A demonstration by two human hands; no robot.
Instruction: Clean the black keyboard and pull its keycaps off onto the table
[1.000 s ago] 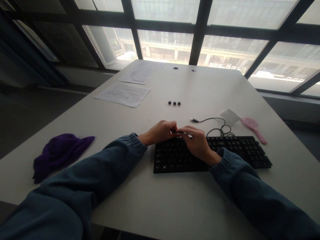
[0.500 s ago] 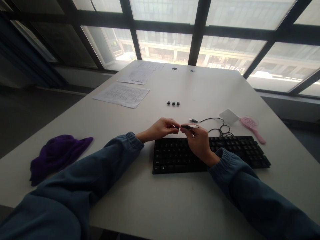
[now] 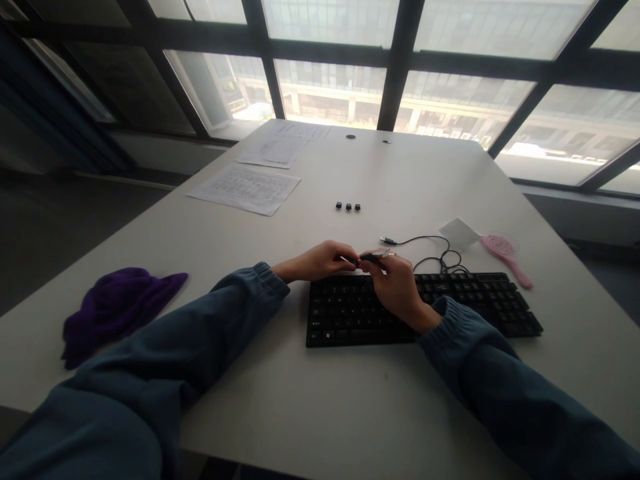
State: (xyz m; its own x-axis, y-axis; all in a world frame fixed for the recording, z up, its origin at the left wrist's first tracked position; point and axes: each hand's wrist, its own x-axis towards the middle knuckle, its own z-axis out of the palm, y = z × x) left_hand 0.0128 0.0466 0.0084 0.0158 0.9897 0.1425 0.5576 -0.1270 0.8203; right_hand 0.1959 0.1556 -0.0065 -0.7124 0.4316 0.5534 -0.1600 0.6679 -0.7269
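Observation:
My left hand is closed in a pinch on a small dark piece, probably a keycap, mostly hidden by the fingertips. My right hand pinches a small black tool with thin, shiny metal parts; its exact kind is unclear. The fingertips of both hands meet above the back edge of a black keyboard. Beyond them, three black keycaps stand in a short row on the white table.
A USB cable lies looped behind the keyboard. At the right are a white square card and a pink hairbrush. A purple cloth lies by my left sleeve. Printed papers are spread at the back left.
My left hand has lowered slightly, and the fingertips of both hands have come closer together around the small piece. The things on the table have stayed put.

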